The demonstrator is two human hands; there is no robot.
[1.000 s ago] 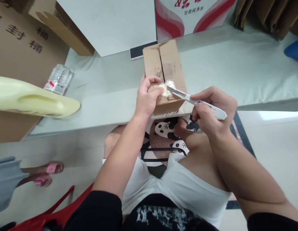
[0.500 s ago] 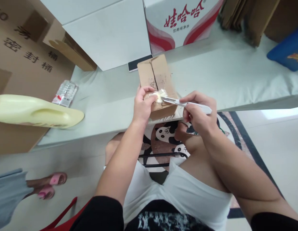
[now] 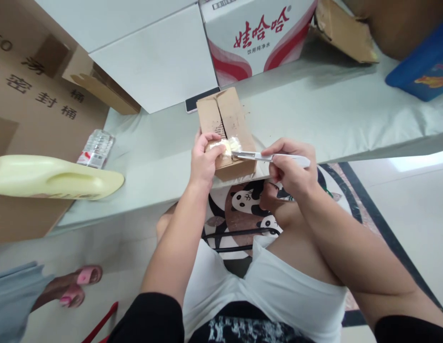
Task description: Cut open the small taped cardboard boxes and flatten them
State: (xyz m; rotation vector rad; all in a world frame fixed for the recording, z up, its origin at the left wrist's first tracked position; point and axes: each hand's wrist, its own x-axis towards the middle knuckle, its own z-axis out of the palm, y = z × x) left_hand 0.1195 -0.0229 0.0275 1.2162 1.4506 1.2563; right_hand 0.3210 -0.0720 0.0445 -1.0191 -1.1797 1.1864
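Note:
My left hand (image 3: 203, 159) is closed, thumb and fingers pinching a small clear plastic packet (image 3: 233, 143) with something pale yellow inside. The packet rests on top of a small brown cardboard box (image 3: 239, 116), near its front end. In my right hand (image 3: 295, 164) is a white utility knife (image 3: 291, 159), gripped by its handle. Its metal blade is out and points left, the tip at the near edge of the packet. Whether the blade has cut the plastic is too small to tell.
A dark phone-like slab (image 3: 193, 104) lies behind the box. White cartons (image 3: 160, 62) and a red-and-white carton (image 3: 259, 43) stand at the back. On the left are a yellow bottle (image 3: 57, 177) and a clear water bottle (image 3: 96, 148); a blue container (image 3: 417, 71) is right. Another person's feet (image 3: 78, 286) show lower left.
The knife tip has shifted slightly toward the near edge of the packet. Cardboard at the back right has changed position and leans outward. The whole view has moved a little.

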